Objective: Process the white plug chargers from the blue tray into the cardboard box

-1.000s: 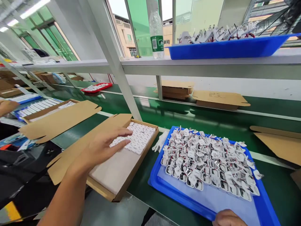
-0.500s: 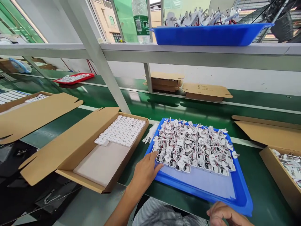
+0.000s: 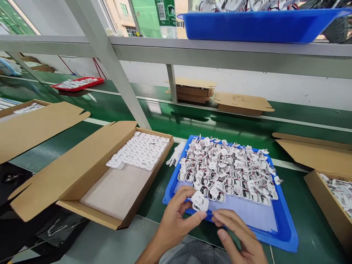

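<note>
My left hand is closed on a small white plastic charger housing, pinched between thumb and fingers above the near edge of the blue tray. Close by on the right, my right hand holds nothing, its thumb and fingers apart. Rows of similar white housings fill most of the tray, with loose caps and red and black wires lying over them. White paper lines the tray's near part.
An open cardboard box with rows of white pieces stands on the left. Another carton with white parts is at right. White gloves lie between box and tray. A second blue tray and a bottle stand on the shelf.
My left hand has lifted a charger housing from the tray's near left corner toward me. My right hand has come up and left, beside it. The camera view has dipped slightly.
</note>
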`<state>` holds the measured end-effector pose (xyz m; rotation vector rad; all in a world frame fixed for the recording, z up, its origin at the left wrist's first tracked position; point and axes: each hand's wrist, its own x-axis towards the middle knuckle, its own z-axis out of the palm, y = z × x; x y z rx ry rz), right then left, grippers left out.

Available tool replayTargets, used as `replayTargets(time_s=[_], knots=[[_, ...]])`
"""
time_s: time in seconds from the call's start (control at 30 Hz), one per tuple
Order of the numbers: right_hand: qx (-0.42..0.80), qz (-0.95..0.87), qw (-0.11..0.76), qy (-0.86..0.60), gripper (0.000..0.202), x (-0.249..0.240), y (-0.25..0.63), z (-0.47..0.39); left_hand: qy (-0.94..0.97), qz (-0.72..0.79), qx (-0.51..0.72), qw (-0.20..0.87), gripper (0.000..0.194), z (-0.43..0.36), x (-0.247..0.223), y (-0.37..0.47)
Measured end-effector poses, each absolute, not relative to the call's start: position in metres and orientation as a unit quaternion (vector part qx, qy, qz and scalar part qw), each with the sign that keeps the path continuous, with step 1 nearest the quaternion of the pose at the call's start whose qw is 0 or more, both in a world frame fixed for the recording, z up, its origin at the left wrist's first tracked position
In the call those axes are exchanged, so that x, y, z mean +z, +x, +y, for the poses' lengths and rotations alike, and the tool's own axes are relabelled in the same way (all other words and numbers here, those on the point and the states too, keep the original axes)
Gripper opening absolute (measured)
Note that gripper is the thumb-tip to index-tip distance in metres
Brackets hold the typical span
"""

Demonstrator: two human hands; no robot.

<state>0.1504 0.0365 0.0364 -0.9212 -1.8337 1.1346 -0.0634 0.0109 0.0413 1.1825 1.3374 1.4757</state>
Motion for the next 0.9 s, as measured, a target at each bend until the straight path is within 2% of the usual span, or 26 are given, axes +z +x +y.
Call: replayTargets(time_s=[0.13,0.37,0.67,0.8,0.9], knots=[[0.389,-0.775,0.373,-0.330,0.037,0.032,0.146,0.047,0.446,0.529,0.589,0.418,0.033,0.015,0.026,-0.047],[0.339,-0.819,0.332,-0.323,0.038,0.031,0.150,0.051,0.530,0.555,0.557,0.317,0.029,0.015,0.022,-0.039],[0.120,-0.892,0.304,-0.313,0.055,0.033,0.141,0.042,0.586,0.572,0.536,0.207,0.037,0.010,0.022,-0.031],[0.165,-0.881,0.300,-0.327,0.051,0.032,0.140,0.037,0.613,0.554,0.544,0.145,0.044,0.008,0.019,-0.031],[0.249,-0.859,0.282,-0.347,0.051,0.032,0.145,0.036,0.613,0.556,0.542,0.147,0.041,0.010,0.019,-0.029]])
